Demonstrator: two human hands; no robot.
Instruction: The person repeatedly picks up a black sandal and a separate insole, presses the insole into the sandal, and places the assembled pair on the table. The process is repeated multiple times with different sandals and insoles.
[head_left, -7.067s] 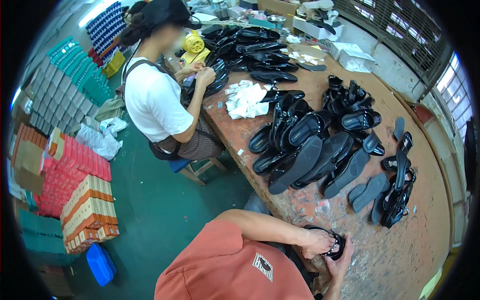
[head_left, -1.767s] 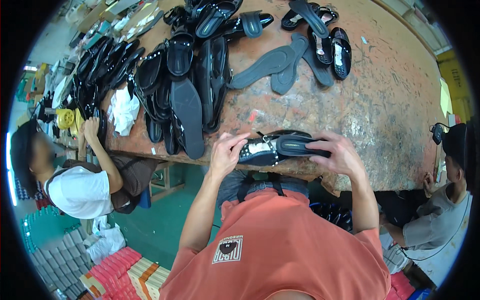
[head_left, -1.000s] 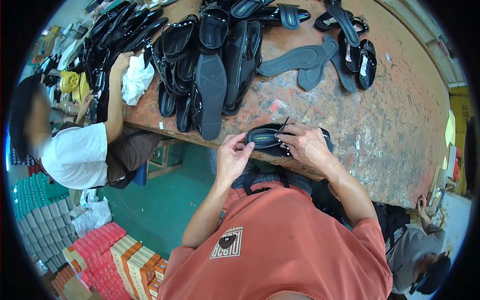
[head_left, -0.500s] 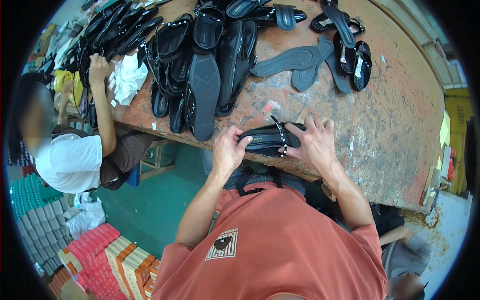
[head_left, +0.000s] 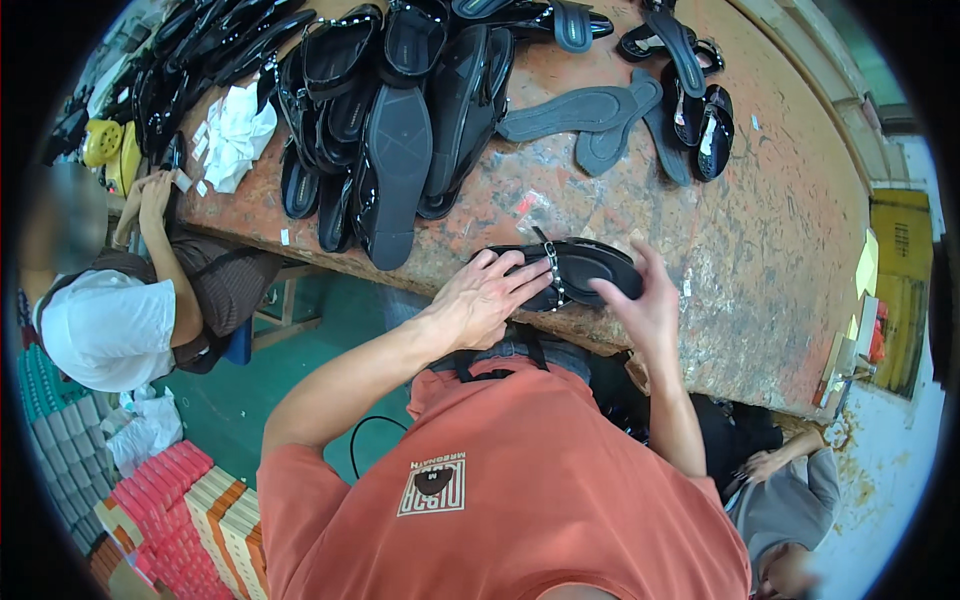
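Observation:
A black shoe [head_left: 585, 268] with a pale-studded strap lies sideways at the table's near edge, its dark insole facing up. My left hand [head_left: 482, 298] covers its left end, fingers laid over the top and reaching the strap. At the right end, my right hand [head_left: 652, 312] grips the rim, with the thumb on the insole and the fingers bent around the outside. The shoe's left part is mostly hidden under my left hand.
Piled black shoes [head_left: 398, 170] stand on the worn table [head_left: 770, 260] at the left. Loose grey insoles [head_left: 565, 120] lie farther back, near more shoes [head_left: 714, 135]. Crumpled white paper [head_left: 240, 135] is beside a co-worker [head_left: 110, 320] at left; another person [head_left: 790, 500] is at lower right.
My left hand has moved from pinching the shoe's left end to lying over it near the strap. My right hand has shifted from the strap to the right end, uncovering the insole.

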